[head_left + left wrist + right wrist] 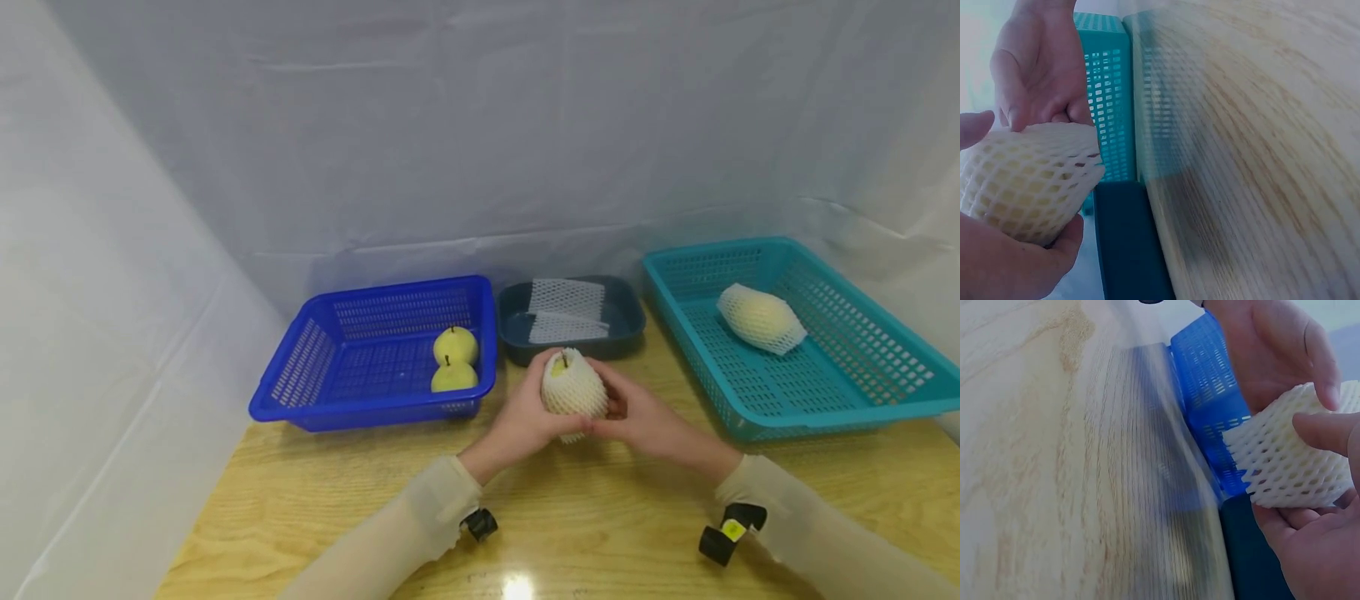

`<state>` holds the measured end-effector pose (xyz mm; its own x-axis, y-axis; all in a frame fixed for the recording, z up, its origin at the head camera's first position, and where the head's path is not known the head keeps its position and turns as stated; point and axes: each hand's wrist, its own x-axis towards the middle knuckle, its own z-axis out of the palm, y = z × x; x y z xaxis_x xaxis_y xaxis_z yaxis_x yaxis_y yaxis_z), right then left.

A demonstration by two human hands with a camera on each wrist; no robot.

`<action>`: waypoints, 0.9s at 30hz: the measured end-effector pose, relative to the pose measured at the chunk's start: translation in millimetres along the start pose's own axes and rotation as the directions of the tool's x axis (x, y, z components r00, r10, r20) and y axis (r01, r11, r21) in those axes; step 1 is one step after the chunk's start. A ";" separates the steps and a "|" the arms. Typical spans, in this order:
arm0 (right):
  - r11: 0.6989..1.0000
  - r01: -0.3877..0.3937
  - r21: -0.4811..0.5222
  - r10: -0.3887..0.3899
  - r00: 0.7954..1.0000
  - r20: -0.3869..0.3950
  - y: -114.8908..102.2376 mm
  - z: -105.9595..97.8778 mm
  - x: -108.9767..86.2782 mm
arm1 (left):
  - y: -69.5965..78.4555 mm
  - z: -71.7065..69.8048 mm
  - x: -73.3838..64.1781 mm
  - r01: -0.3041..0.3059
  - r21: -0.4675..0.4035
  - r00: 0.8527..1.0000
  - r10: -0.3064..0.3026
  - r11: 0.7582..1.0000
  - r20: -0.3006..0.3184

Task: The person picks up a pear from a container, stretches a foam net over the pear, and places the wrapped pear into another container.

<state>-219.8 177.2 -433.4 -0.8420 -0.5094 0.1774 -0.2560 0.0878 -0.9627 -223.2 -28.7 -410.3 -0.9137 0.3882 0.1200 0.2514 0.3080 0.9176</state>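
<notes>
A pear in a white foam net sleeve (576, 390) is held above the table between both hands, its stem poking out of the top opening. My left hand (527, 417) curls round its left side, with the thumb across the front. From the right, my right hand (647, 419) grips it, thumb in front and fingers partly hidden behind. The left wrist view shows the net's fringed lower edge (1088, 165) extending past the fruit. In the right wrist view, the right hand (1322, 550) holds the net sleeve (1297, 456) from below with its thumb over it.
On the left, a blue basket (375, 408) holds two bare pears (455, 346). Behind the hands, a dark teal tray (626, 312) contains flat foam nets (567, 310). A turquoise basket (697, 367) at right holds one netted pear (761, 319). White sheeting (450, 125) encloses the wooden table (600, 533).
</notes>
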 end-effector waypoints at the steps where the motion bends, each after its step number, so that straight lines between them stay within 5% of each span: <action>1: 1.000 0.009 -0.004 -0.009 1.000 -0.003 0.1 0.2 0.0 | 0.3 0.1 0.0 -0.001 -0.001 1.000 0.001 1.000 -0.002; 7: 0.997 0.038 -0.063 -0.041 0.998 -0.041 0.1 1.8 0.7 | 1.6 0.0 -0.8 -0.013 0.063 0.999 0.015 0.998 -0.032; 15: 0.987 0.052 -0.151 -0.063 0.996 -0.066 0.3 2.0 0.1 | 0.1 2.3 -1.4 -0.111 0.141 0.992 0.119 0.984 -0.047; 27: 0.978 0.047 -0.204 -0.061 0.996 -0.063 -1.8 2.3 -1.3 | 0.5 2.1 -3.7 -0.176 0.131 0.983 0.181 0.976 -0.026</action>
<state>-217.2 175.8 -432.3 -0.8530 -0.4591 0.2482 -0.3868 0.2369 -0.8912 -219.0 -28.1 -411.1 -0.8611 0.4151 0.2936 0.4478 0.3459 0.8245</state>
